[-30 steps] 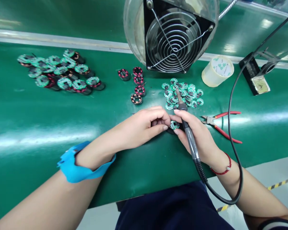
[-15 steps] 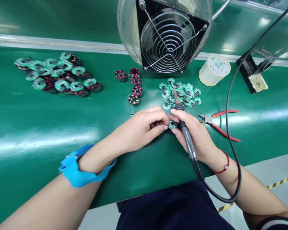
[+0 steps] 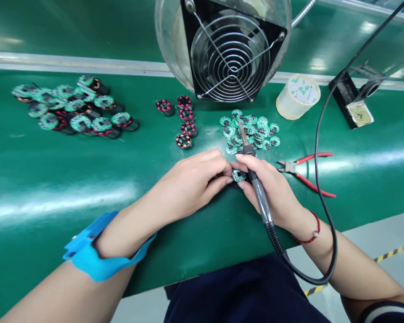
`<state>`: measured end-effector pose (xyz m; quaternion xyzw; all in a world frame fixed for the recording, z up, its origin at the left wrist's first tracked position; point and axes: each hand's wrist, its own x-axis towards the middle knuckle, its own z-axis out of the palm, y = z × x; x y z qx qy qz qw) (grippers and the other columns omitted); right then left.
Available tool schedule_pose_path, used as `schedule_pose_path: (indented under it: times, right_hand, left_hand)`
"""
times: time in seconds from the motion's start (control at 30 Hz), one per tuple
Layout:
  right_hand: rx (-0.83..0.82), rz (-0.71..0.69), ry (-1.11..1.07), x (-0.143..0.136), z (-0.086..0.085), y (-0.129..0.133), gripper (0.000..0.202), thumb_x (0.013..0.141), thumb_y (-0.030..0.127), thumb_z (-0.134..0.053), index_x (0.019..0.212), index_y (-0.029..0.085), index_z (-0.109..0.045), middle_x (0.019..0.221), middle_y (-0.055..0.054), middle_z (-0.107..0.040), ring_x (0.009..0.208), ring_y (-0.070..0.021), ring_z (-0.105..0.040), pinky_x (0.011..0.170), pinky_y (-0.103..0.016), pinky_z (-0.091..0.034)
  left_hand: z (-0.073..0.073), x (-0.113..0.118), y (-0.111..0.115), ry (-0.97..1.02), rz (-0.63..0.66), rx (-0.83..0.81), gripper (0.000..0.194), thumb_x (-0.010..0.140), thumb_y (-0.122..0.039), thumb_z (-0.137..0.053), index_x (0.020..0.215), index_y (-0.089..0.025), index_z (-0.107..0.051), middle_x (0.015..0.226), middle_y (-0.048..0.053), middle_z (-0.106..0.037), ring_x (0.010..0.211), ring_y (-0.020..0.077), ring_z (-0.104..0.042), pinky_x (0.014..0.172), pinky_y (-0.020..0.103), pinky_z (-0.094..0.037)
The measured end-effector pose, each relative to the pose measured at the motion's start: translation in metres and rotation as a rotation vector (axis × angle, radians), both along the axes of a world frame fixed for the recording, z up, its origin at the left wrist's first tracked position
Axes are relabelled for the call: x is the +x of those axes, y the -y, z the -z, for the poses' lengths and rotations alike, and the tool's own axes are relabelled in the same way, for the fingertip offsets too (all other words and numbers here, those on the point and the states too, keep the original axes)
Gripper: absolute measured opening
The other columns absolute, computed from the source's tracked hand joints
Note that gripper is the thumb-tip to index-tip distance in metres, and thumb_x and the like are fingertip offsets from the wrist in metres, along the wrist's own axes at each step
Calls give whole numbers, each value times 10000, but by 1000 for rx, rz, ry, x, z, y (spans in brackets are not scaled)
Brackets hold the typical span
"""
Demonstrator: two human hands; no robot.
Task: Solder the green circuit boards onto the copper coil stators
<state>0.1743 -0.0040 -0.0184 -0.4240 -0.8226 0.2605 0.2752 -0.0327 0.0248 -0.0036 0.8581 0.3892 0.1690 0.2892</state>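
1. Your left hand (image 3: 191, 181) and right hand (image 3: 272, 190) meet at the bench (image 3: 54, 179) edge, fingertips pinched shut on a small round green board (image 3: 237, 175) so it stays put.
2. Your right grip is also closed on the soldering iron (image 3: 256, 179), laid along the fingers with its tip pointing to 12 o'clock, clear of the board.
3. Loose boards (image 3: 251, 130) lie just beyond at 12 o'clock, coils (image 3: 185, 123) at 11, cutters (image 3: 305, 172) at 3: all within easy reach.
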Motion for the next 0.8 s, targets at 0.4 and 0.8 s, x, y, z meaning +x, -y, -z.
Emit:
schedule_pose_path:
  times: [0.4,0.8]
  right_hand:
    - [35,23,-25,-1,5,1,433,963,206,-508,1379,272,-404,1241,-60,-684,1130,-239,-643,960,-438,-535]
    - [-46,37,-101,-2,4,1,425,965,193,-506,1375,252,-410,1243,-63,-690,1200,-213,-628,1042,-414,-499]
  left_hand:
    - [-5,-2,-2,65,-98,-107,126,912,-201,-461,815,-185,-538,800,9,-574,702,136,-528,644,259,-422]
    - [-1,-5,1,0,-28,-88,69,893,-192,-536,829,-177,-514,799,-10,-538,699,126,-515,625,244,-388]
